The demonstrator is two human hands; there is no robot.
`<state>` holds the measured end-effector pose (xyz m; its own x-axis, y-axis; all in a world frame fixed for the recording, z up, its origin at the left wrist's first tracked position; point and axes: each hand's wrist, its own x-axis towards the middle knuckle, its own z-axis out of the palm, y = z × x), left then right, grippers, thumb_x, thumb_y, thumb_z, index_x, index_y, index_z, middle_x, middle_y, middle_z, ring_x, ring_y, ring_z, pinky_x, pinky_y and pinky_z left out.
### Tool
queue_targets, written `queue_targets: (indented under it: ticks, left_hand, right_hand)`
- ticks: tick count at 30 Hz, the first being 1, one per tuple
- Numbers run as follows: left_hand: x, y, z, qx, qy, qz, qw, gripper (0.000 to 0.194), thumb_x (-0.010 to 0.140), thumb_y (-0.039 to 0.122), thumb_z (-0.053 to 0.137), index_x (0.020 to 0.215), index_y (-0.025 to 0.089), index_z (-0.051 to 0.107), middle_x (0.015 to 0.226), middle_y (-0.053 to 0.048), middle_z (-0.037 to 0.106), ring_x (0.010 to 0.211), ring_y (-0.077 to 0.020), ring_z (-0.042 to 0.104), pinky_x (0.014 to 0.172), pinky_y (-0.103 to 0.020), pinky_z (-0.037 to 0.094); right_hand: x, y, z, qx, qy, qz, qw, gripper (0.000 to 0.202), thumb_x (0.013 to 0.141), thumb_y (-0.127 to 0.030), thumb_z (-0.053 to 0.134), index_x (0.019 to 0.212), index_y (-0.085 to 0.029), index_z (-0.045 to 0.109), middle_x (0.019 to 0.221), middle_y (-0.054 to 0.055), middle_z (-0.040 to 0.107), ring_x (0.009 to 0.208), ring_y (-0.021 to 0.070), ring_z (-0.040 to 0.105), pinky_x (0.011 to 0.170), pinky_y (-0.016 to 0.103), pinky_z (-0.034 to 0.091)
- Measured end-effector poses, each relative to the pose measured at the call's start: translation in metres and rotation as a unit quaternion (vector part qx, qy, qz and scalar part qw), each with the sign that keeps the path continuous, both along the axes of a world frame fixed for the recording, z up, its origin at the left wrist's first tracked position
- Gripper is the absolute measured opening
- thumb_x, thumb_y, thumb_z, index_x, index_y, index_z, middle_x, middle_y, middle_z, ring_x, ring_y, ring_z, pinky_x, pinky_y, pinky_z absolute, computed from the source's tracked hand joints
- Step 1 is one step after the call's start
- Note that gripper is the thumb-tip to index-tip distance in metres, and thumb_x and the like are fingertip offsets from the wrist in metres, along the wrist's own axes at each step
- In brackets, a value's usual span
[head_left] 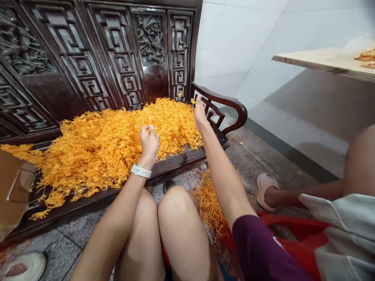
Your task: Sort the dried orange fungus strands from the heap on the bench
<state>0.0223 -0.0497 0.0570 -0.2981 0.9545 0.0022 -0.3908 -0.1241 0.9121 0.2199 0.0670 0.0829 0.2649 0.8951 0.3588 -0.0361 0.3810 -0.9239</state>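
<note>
A large heap of orange, stringy, branched pieces (117, 144), like parts of artificial flowers, covers the seat of a dark carved wooden bench. Over the heap's front edge is my left hand (150, 145), a pale watch strap on its wrist. Its fingers are curled in, and whatever they hold is hidden. My right hand (200, 113) is raised at the heap's right end, near the armrest. Its fingers look stretched out, slightly blurred and seen edge-on. One small orange piece (193, 101) shows beside its fingertips, and another (180, 94) appears in front of the bench back.
The bench armrest (234, 105) curves out at the right. A cardboard box (13, 195) stands at the left. More orange strands (211, 203) lie low beside my knees, near a red plastic item (295, 230). Another person's foot in a slipper (268, 191) and a wooden tabletop (316, 58) are at the right.
</note>
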Motion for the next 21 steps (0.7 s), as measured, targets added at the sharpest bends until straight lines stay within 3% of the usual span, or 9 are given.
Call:
queue_targets:
  ticks: [3, 6, 9, 12, 14, 17, 21]
  left_hand:
    - [-0.001, -0.002, 0.001, 0.012, 0.005, 0.000, 1.000, 0.016, 0.108, 0.028, 0.048, 0.094, 0.024, 0.042, 0.059, 0.011, 0.032, 0.043, -0.0058, 0.031, 0.043, -0.015, 0.022]
    - [-0.001, -0.002, 0.000, 0.019, 0.010, -0.014, 1.000, 0.015, 0.107, 0.028, 0.049, 0.094, 0.024, 0.043, 0.060, 0.011, 0.032, 0.044, -0.0061, 0.031, 0.043, -0.015, 0.022]
    - [0.001, -0.003, -0.002, 0.018, 0.014, -0.028, 0.999, 0.014, 0.107, 0.026, 0.049, 0.094, 0.024, 0.044, 0.060, 0.010, 0.033, 0.044, -0.0066, 0.031, 0.043, -0.016, 0.022]
    - [0.003, -0.003, -0.002, 0.005, 0.020, -0.037, 0.999, 0.014, 0.105, 0.024, 0.051, 0.093, 0.023, 0.045, 0.063, 0.009, 0.036, 0.045, -0.0058, 0.032, 0.044, -0.016, 0.024]
    - [0.004, -0.003, -0.001, -0.004, 0.023, -0.037, 0.999, 0.015, 0.105, 0.024, 0.052, 0.092, 0.023, 0.045, 0.065, 0.008, 0.039, 0.045, -0.0052, 0.033, 0.044, -0.015, 0.025]
    - [0.004, -0.003, -0.002, -0.014, 0.018, -0.045, 0.999, 0.015, 0.104, 0.025, 0.053, 0.092, 0.023, 0.045, 0.065, 0.009, 0.039, 0.045, -0.0053, 0.034, 0.044, -0.015, 0.023]
    - [0.004, -0.003, -0.003, -0.025, 0.011, -0.081, 0.996, 0.015, 0.104, 0.029, 0.053, 0.093, 0.024, 0.045, 0.056, 0.011, 0.033, 0.041, -0.0072, 0.029, 0.042, -0.016, 0.018]
  right_hand:
    - [-0.007, 0.013, -0.007, 0.022, -0.131, 0.004, 0.991, 0.049, 0.089, -0.071, 0.065, 0.084, -0.022, 0.066, 0.101, 0.008, 0.070, 0.118, 0.0267, 0.059, 0.114, 0.047, 0.041]
    - [-0.014, -0.001, -0.033, 0.038, -0.147, 0.047, 0.987, 0.054, 0.092, -0.075, 0.057, 0.094, -0.024, 0.071, 0.113, 0.008, 0.073, 0.123, 0.0265, 0.060, 0.122, 0.049, 0.035]
    - [-0.017, -0.016, -0.057, -0.043, -0.149, 0.103, 0.983, 0.056, 0.086, -0.076, 0.065, 0.106, -0.025, 0.074, 0.128, 0.010, 0.072, 0.134, 0.0292, 0.056, 0.126, 0.051, 0.028]
    - [-0.020, -0.026, -0.069, -0.123, -0.152, 0.100, 0.976, 0.059, 0.082, -0.079, 0.068, 0.106, -0.024, 0.075, 0.114, 0.011, 0.075, 0.129, 0.0322, 0.059, 0.123, 0.054, 0.032]
    - [-0.023, -0.034, -0.070, -0.104, -0.132, 0.088, 0.982, 0.064, 0.087, -0.082, 0.058, 0.110, -0.025, 0.074, 0.108, 0.010, 0.075, 0.119, 0.0289, 0.063, 0.116, 0.050, 0.040]
    - [-0.031, -0.050, -0.061, 0.007, -0.128, 0.118, 0.985, 0.067, 0.097, -0.080, 0.037, 0.121, -0.028, 0.071, 0.114, 0.007, 0.073, 0.109, 0.0223, 0.064, 0.105, 0.041, 0.048]
    - [-0.042, -0.072, -0.046, 0.115, -0.229, 0.163, 0.953, 0.047, 0.096, -0.069, 0.055, 0.114, -0.030, 0.075, 0.105, 0.004, 0.069, 0.101, 0.0225, 0.059, 0.104, 0.040, 0.044]
